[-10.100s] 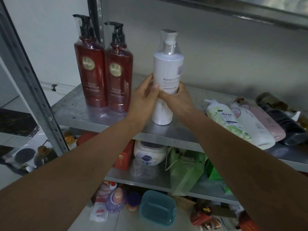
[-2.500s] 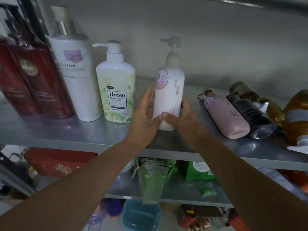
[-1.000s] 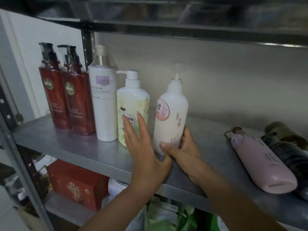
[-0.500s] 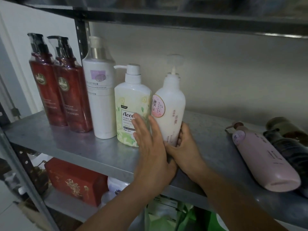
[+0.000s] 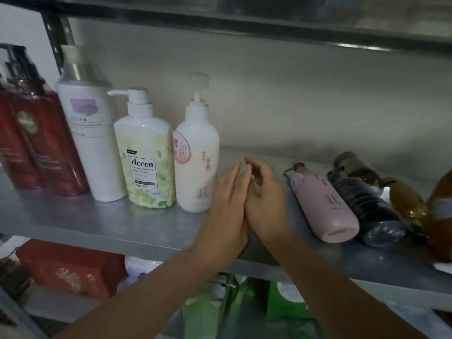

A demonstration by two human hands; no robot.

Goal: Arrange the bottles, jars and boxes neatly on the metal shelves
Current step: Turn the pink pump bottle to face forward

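A row of upright bottles stands on the metal shelf (image 5: pixel 137 226): two dark red pump bottles (image 5: pixel 36 143), a tall white bottle (image 5: pixel 90 143), a green-and-white Accen bottle (image 5: pixel 146 162), and a white pump bottle with a pink round label (image 5: pixel 198 162). My left hand (image 5: pixel 225 211) and my right hand (image 5: pixel 264 204) hover side by side just right of that white bottle, fingers apart, holding nothing. To the right a pink bottle (image 5: pixel 322 204), a dark bottle (image 5: pixel 362 204) and amber bottles (image 5: pixel 406 201) lie on their sides.
An upper shelf edge (image 5: pixel 244 23) runs overhead. On the lower shelf sit a red box (image 5: pixel 71 267), a white jar (image 5: pixel 139 265) and green bags (image 5: pixel 283 299). A shelf upright (image 5: pixel 56 40) stands behind the tall white bottle.
Both hands have let go of the white pump bottle with the pink label and shifted right of it. That bottle now stands beside the Accen bottle. The view has moved right.
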